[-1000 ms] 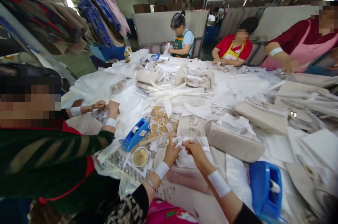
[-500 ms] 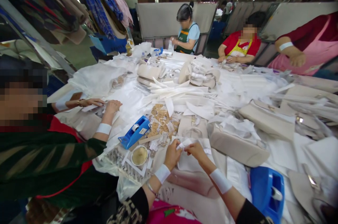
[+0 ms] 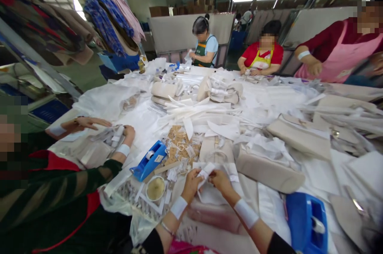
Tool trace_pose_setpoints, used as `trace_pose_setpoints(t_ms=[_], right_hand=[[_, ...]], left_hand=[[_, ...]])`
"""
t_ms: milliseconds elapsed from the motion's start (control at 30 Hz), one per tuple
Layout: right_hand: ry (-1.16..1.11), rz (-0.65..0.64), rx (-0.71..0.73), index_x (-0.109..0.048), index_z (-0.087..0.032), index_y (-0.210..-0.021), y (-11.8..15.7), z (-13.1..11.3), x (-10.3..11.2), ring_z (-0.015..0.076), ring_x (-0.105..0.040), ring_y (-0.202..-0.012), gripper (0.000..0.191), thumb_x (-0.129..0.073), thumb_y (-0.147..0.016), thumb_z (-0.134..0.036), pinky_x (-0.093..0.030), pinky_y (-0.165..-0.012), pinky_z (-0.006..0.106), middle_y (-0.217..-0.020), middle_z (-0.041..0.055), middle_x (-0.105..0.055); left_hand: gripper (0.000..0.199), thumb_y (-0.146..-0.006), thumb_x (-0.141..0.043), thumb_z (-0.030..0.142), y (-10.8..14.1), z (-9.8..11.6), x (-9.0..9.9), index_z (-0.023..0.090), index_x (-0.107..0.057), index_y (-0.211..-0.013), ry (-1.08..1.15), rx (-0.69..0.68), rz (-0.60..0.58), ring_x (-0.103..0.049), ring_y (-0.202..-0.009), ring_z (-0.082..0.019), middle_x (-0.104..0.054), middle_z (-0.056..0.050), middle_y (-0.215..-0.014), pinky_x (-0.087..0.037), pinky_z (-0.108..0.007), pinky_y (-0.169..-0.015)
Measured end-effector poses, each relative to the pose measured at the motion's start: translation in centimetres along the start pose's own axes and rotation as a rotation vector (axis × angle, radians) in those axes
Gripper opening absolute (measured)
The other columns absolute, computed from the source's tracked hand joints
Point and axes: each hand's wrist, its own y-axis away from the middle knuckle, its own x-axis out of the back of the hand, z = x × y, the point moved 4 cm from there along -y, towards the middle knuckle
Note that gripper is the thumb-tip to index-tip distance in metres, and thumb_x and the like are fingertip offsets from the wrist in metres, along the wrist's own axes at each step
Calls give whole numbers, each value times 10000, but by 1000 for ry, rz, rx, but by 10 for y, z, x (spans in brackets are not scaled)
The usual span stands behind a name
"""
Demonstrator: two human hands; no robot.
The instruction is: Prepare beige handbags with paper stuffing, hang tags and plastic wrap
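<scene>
Near the lower middle of the view, the left hand [image 3: 191, 186] is pinching a white strip [image 3: 205, 171], its grip pressed together with the thumb on one side and fingers on the other. The right hand [image 3: 222, 181] is curling its fingers at the strip's other end; the fingertips are showing small and blurred, so I cannot tell whether that grip is pinching the strip or only touching it. The strip is sitting between the two hands, above a white sheet [image 3: 213, 195] and a beige bag [image 3: 215, 216] that is lying on the counter [image 3: 143, 122] right before the person. White bands [image 3: 178, 207] are circling both wrists.

Just beyond the hands, a smaller bag [image 3: 208, 148] is lying, and to the right a longer bag [image 3: 269, 170] is resting with white wrapping [image 3: 273, 144] bunching over it. To the left, brown tags [image 3: 181, 140] are lying in a heap beside a blue tape dispenser [image 3: 151, 160], and a round tub [image 3: 155, 188] is standing nearer the person. A second tape dispenser [image 3: 306, 222] is standing near the right forearm.

At the far left, a co-worker's hand [image 3: 129, 134] is touching a plastic-wrapped item [image 3: 97, 148].
</scene>
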Motion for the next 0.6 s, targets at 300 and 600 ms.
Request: trace_pose_setpoints(t_ms=[300, 600], right_hand=[[26, 103, 67, -659, -152, -857, 1, 4, -14, 239, -651, -860, 246, -530, -658, -87, -461, -786, 296, -892, 101, -730], [-162, 195, -47, -607, -156, -885, 4, 11, -15, 258, -623, -771, 291, -525, -606, -158, -460, -707, 338, -738, 72, -668]], left_hand=[[343, -666, -608, 317, 1, 3, 1, 136, -638, -955, 28, 38, -61, -436, -365, -89, -610, 8, -651, -311, -221, -375], [399, -702, -619, 379, 1, 1, 1, 138, -613, -1020, 13, 50, -108, -502, -399, -116, -611, 11, -636, -328, -225, -414]])
